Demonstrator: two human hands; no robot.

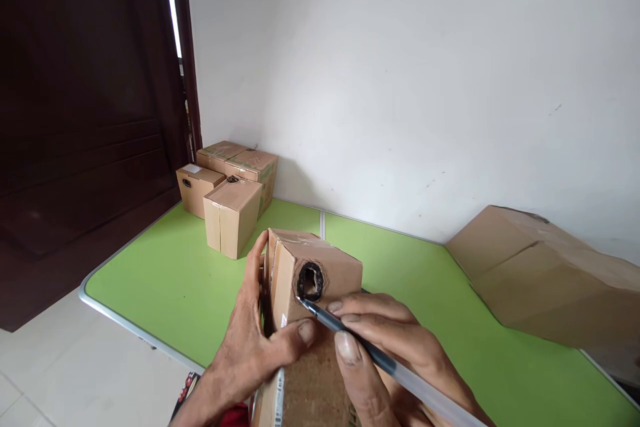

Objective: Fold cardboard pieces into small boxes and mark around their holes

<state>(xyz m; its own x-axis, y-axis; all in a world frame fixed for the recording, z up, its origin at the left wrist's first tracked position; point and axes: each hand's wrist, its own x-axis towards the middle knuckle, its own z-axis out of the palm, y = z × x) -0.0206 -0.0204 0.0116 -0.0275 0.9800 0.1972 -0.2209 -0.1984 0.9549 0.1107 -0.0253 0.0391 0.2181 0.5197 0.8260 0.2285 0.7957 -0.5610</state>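
A small brown cardboard box (333, 252) is held tilted in front of me over the table's near side. My left hand (260, 337) grips its left side, with the thumb across the near face and the fingers behind. Near the top of that face is a hole with a thick black inked ring (303, 282) and thin scribbled lines around it. My right hand (400, 347) pinches a pen (373, 352) with a dark grip and a clear barrel. The pen's tip touches the cardboard at the ring's lower left edge.
Several closed cardboard boxes (233, 210) stand at the back left of the green table (165, 273). A larger cardboard piece (540, 267) lies at the right against the white wall (400, 80). A dark door (85, 113) is on the left, above a tiled floor (50, 360).
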